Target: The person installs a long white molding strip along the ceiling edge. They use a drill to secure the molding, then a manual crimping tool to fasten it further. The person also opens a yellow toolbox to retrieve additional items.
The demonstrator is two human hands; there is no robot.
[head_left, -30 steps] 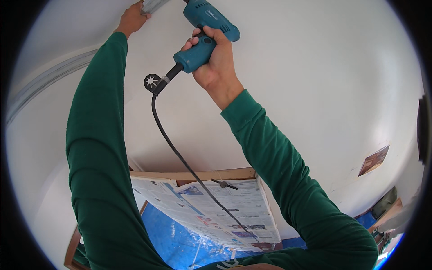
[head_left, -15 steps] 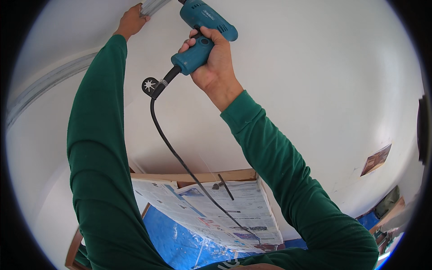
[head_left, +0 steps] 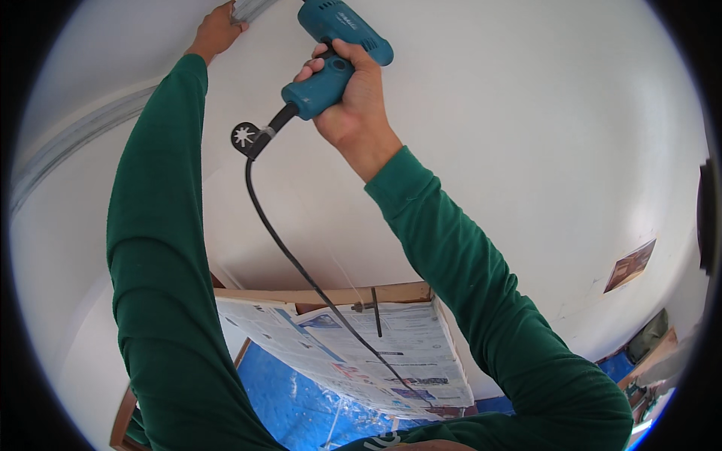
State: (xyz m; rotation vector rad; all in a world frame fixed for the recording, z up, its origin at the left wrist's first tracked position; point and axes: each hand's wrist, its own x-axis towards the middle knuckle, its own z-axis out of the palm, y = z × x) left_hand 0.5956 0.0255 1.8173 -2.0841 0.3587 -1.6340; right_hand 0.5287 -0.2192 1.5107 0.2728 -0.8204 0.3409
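High up, my right hand (head_left: 359, 101) is wrapped round the handle of a teal power drill (head_left: 320, 92), thumb over the back of its grip. The drill's front end runs out of the picture at the top. A black cord (head_left: 289, 259) leaves the handle, with a round black chuck key holder (head_left: 244, 136) strapped near its upper end. My left hand (head_left: 216, 34) reaches to the upper left and grips a grey metal channel (head_left: 252, 9) at the wall's top; its fingertips are partly hidden. Below, a dark chuck key (head_left: 377, 314) hangs, apparently by a thin string.
Newspaper (head_left: 376, 361) covers a wood-edged surface below me, beside a blue sheet (head_left: 282, 395) with pale specks. Another metal strip (head_left: 83, 131) curves along the upper left wall. A small picture (head_left: 630, 266) is on the white wall (head_left: 511, 150); a dark bag (head_left: 648, 336) lies lower right.
The drill and both my hands have shifted slightly left and up in the picture. The dangling chuck key has swung to a more upright angle. Both grips stay the same.
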